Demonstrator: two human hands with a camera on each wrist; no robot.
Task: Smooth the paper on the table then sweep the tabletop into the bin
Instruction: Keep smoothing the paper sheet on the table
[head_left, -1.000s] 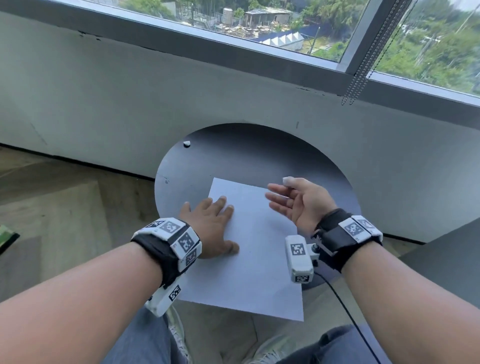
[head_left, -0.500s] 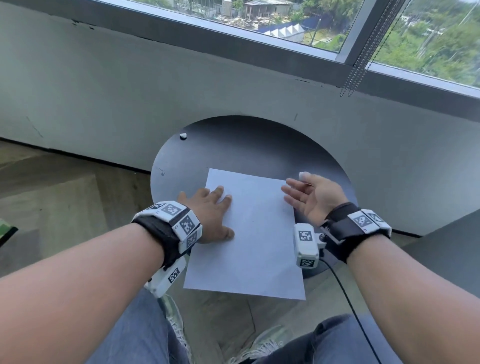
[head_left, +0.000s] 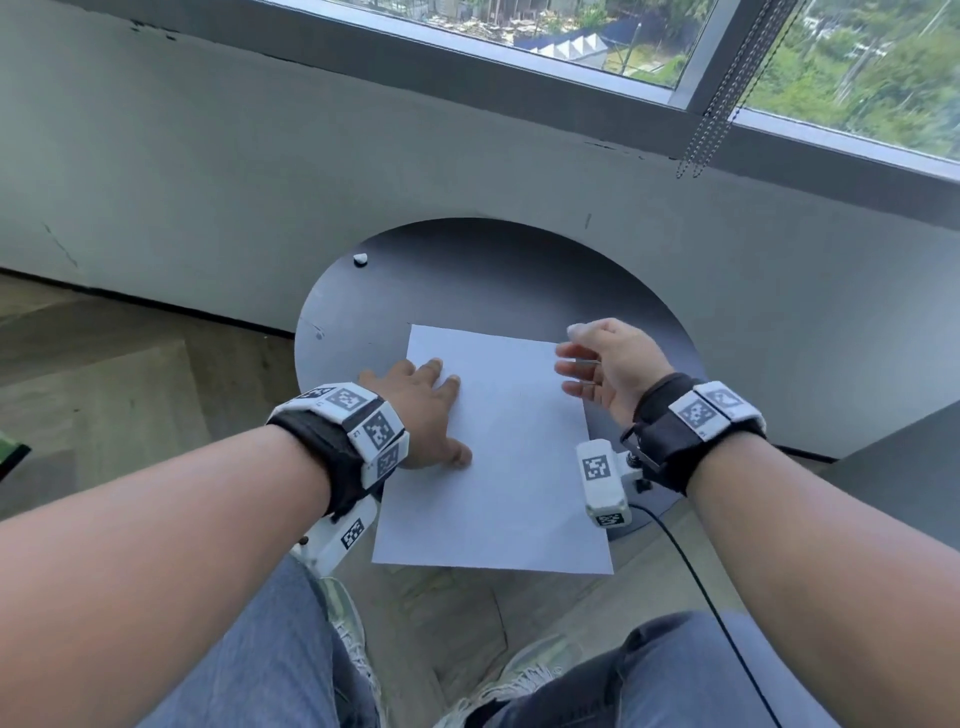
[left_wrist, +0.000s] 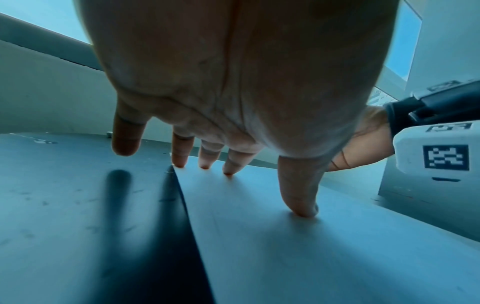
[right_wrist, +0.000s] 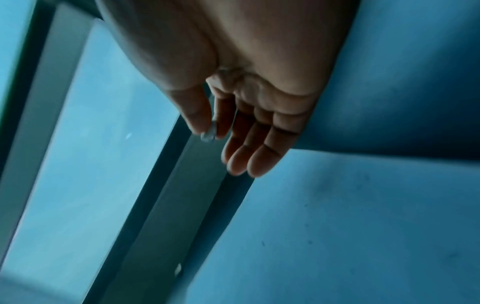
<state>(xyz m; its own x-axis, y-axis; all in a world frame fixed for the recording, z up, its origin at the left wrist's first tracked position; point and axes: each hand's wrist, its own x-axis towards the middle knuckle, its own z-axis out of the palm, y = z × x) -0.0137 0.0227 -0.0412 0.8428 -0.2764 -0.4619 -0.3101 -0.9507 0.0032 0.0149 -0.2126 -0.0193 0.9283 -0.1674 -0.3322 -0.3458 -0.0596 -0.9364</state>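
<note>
A white sheet of paper (head_left: 514, 467) lies on the round dark table (head_left: 493, 280), its near end hanging over the table's front edge. My left hand (head_left: 421, 410) presses flat on the sheet's left edge, and in the left wrist view its fingertips (left_wrist: 228, 170) and thumb touch the paper (left_wrist: 311, 246). My right hand (head_left: 608, 364) hovers above the sheet's right edge, palm turned left. Its thumb and forefinger pinch a small white scrap (head_left: 574, 328), also seen in the right wrist view as the scrap (right_wrist: 207, 135). No bin is in view.
A second small white crumb (head_left: 360, 259) sits at the table's far left rim. A grey wall (head_left: 208, 182) stands right behind the table, under a window with a hanging bead chain (head_left: 711, 119). Wooden floor (head_left: 104, 389) lies to the left; my knees are below.
My right hand has drifted right, from over the sheet to above its right edge, still pinching the scrap. My left hand stays pressed on the paper's left side.
</note>
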